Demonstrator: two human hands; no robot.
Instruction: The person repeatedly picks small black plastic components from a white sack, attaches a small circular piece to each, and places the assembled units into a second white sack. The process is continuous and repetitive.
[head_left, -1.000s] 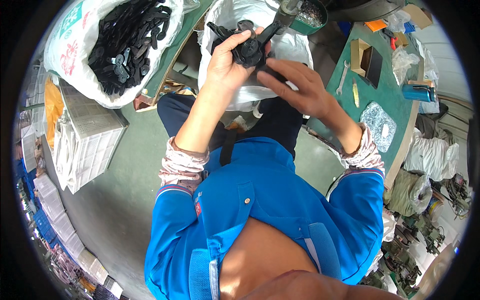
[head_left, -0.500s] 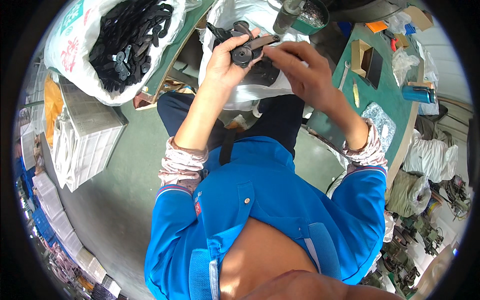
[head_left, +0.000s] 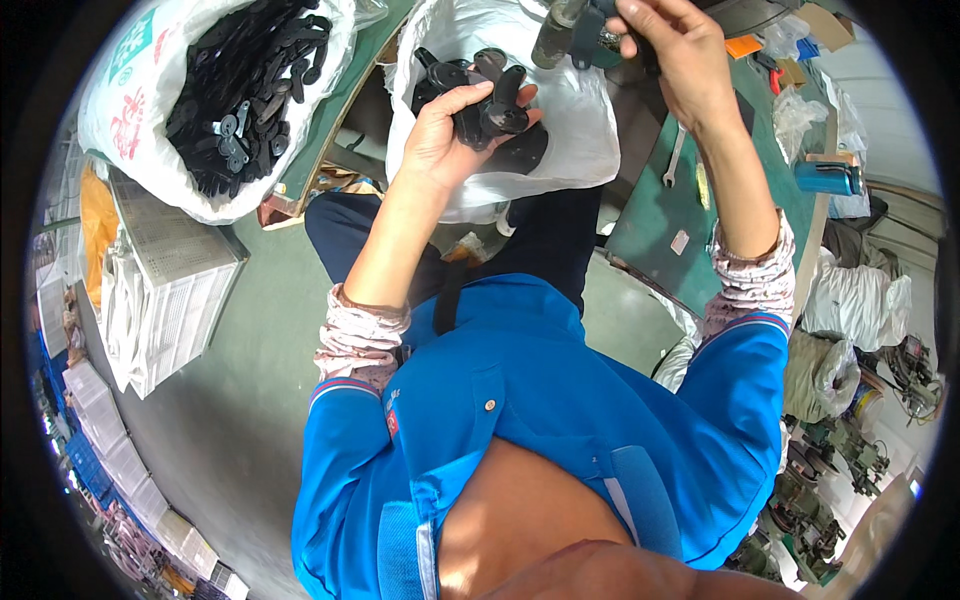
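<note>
My left hand (head_left: 440, 140) is closed round several black arm-shaped plastic parts (head_left: 500, 115) with round hub ends, over a white sack (head_left: 570, 150). More dark pieces lie in that sack below it. At the top, my right hand (head_left: 685, 60) is raised with its fingers bent and pinched on a dark flat part (head_left: 592, 35). This part is beside a grey metal cylinder (head_left: 556, 38) and partly out of sight behind the fingers. Another dark shape shows under the right palm; what it is I cannot make out.
A large white sack (head_left: 140, 150) full of black parts stands at upper left, beside a white crate (head_left: 190, 300). On the green bench (head_left: 640, 230) at right lie a wrench (head_left: 675, 155) and a yellow-handled tool (head_left: 703, 185). A blue cylinder (head_left: 828, 178) sits near its edge.
My right hand has left the parts in my left hand and moved up and right to the grey cylinder, carrying a dark part. My left hand stays over the sack, still holding parts.
</note>
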